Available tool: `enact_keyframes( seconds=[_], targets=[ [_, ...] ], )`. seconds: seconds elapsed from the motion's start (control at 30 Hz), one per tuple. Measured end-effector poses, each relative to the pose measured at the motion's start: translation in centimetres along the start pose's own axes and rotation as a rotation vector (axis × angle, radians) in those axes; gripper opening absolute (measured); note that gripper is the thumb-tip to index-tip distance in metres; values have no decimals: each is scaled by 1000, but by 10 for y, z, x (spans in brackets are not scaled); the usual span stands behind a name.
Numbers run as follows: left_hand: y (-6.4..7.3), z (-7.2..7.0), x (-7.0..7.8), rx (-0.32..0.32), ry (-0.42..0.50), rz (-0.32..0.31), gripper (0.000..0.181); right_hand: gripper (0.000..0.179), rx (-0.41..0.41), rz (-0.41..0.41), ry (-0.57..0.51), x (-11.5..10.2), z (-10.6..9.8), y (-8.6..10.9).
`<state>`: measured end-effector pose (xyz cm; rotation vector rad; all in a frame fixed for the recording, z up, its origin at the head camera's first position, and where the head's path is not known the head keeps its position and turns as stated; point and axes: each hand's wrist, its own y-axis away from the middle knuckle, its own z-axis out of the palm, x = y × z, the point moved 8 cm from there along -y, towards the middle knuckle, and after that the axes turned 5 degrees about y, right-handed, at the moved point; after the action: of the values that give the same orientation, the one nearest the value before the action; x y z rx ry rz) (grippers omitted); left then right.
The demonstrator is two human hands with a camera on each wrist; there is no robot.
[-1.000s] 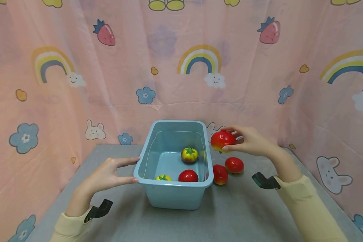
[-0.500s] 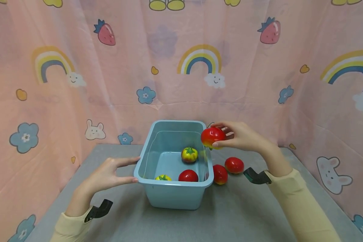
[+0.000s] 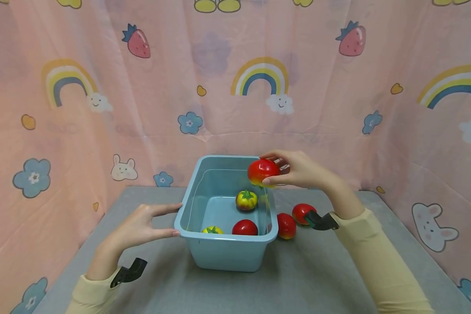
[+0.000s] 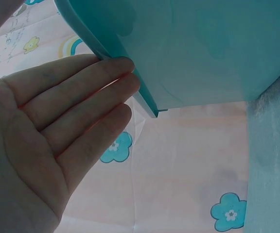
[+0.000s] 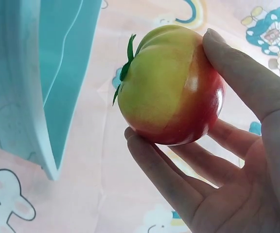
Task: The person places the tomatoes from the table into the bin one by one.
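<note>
A red and yellow toy tomato (image 3: 262,172), its green stem pointing down, is pinched between thumb and fingers of my right hand (image 3: 298,169). It overlaps the far right rim of a light blue plastic tub (image 3: 227,253) in the head view. The right wrist view shows the same tomato (image 5: 171,87) beside the tub wall (image 5: 64,73). My left hand (image 3: 137,226) touches the tub's left rim with straight fingers; in the left wrist view the fingertips (image 4: 123,65) lie against that rim. Inside the tub are two yellow-green tomatoes (image 3: 246,200) and a red one (image 3: 245,227).
Two more red tomatoes (image 3: 286,226) lie on the grey table (image 3: 314,270) just right of the tub, one partly behind the black wrist camera (image 3: 322,220). A pink patterned curtain (image 3: 220,122) hangs behind and along both sides.
My right hand has carried the tomato left and slightly up, from right of the tub to over its right rim. The left hand and the tub have stayed in place.
</note>
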<state>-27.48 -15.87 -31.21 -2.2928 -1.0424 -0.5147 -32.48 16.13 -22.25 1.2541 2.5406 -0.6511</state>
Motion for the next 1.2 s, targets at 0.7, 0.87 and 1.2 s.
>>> enact_keyframes(
  seconds=[0.7,0.87,1.2],
  targets=[
    [0,-1,2,-1,-2,16,65,63,-86,-51,9,-26,13,-39],
    [-1,-1,0,-1,0,16,64,62,-112,-46,12,-29,19,-48],
    [0,-2,-1,2,-6,14,65,61,-153,-68,-11,-31,33,-64]
  ],
)
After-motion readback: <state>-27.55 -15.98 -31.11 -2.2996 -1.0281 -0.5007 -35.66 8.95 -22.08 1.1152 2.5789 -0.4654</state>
